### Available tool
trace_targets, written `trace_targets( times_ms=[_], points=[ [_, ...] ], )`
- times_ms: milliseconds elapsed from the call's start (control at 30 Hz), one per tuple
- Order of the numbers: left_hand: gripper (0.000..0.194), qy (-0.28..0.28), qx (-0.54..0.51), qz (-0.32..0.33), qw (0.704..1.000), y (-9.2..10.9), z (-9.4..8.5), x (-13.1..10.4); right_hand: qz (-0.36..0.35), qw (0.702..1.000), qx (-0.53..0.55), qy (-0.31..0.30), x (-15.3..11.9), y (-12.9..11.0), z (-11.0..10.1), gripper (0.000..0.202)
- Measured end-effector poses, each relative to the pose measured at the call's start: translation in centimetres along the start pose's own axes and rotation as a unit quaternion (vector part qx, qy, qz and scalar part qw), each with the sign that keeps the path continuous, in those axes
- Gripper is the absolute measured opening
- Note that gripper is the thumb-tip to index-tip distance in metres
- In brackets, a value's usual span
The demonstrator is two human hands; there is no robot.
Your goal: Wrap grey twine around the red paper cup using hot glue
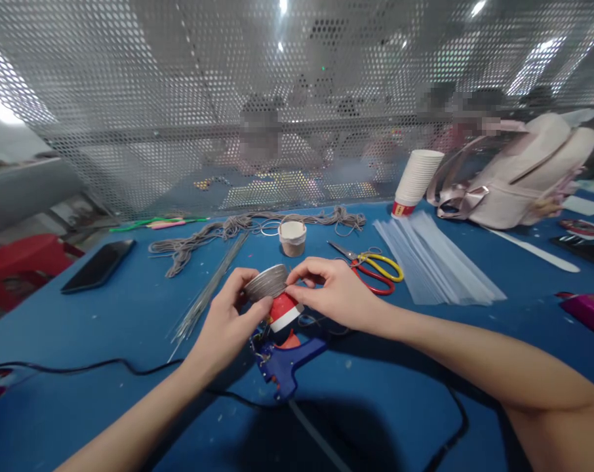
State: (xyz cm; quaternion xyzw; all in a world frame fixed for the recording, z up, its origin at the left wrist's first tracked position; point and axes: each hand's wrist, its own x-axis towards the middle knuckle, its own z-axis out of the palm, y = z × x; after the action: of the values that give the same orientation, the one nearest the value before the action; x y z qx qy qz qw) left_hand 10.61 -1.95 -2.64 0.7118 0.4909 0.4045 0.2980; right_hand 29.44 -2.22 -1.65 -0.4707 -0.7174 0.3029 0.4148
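Observation:
A red-and-white paper cup [284, 311] is held tilted above the table, its upper part wound with grey cord [267, 282]. My left hand [228, 320] grips the cup from the left, thumb and fingers around the wound part. On the cup's right side, the thumb and forefinger of my right hand [337, 292] pinch together at the cord. Loose cord trails down under that hand. Just below the cup lies a blue hot glue gun [288, 367], its nozzle end partly hidden. Behind the hands stands a small cord-wrapped cup [293, 238] with a white top.
Scissors [370, 265] with red and yellow handles lie right of centre, near translucent strips [439, 259]. Grey cord bundles [228, 229], thin wires [208, 288] and a phone [99, 265] lie left. Stacked paper cups [419, 180] and a backpack [518, 174] stand before a perforated metal screen [154, 151].

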Motion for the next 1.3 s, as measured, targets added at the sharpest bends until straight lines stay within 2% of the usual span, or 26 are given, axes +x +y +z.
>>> trace_targets(
  times_ms=[100, 267, 367, 500, 633, 700, 833, 967, 1133, 1300],
  points=[
    [0.014, 0.006, -0.012, 0.020, 1.000, 0.0, 0.1, -0.2, 0.022, 0.999, 0.025, -0.004, -0.1, 0.0, 0.3, 0.003],
    [0.013, 0.015, 0.003, 0.049, 0.999, -0.4, 0.3, -0.5, -0.013, 1.000, 0.013, 0.008, -0.4, 0.2, 0.7, 0.004],
    [0.014, 0.029, 0.055, 0.095, 0.994, -1.0, 0.2, -0.6, -0.059, 0.998, -0.006, 0.021, -0.7, 0.2, 0.8, 0.005],
    [0.014, 0.039, 0.127, 0.198, 0.971, -1.4, 0.3, -0.7, -0.140, 0.988, -0.055, 0.045, -1.1, 0.3, 0.7, 0.008],
    [0.013, 0.075, 0.181, 0.279, 0.940, -1.3, 0.4, -0.6, -0.232, 0.960, -0.148, 0.057, -1.5, 0.3, 0.3, 0.014],
    [0.014, 0.090, 0.191, 0.301, 0.930, -1.2, 0.4, -0.5, -0.252, 0.946, -0.195, 0.054, -1.8, 0.3, 0.1, 0.018],
    [0.016, 0.103, 0.201, 0.323, 0.919, -1.1, 0.5, -0.5, -0.244, 0.938, -0.239, 0.052, -2.4, 0.0, 0.1, 0.021],
    [0.016, 0.107, 0.195, 0.345, 0.912, -1.0, 0.8, -0.7, -0.212, 0.954, -0.195, 0.080, -2.9, -0.2, 0.7, 0.017],
    [0.013, 0.105, 0.181, 0.311, 0.927, -0.8, 1.1, -1.1, -0.161, 0.972, -0.137, 0.099, -3.4, -0.3, 1.1, 0.015],
    [0.014, 0.104, 0.170, 0.315, 0.928, -0.8, 1.1, -1.2, -0.144, 0.979, -0.107, 0.095, -3.7, -0.2, 1.2, 0.012]
  ],
)
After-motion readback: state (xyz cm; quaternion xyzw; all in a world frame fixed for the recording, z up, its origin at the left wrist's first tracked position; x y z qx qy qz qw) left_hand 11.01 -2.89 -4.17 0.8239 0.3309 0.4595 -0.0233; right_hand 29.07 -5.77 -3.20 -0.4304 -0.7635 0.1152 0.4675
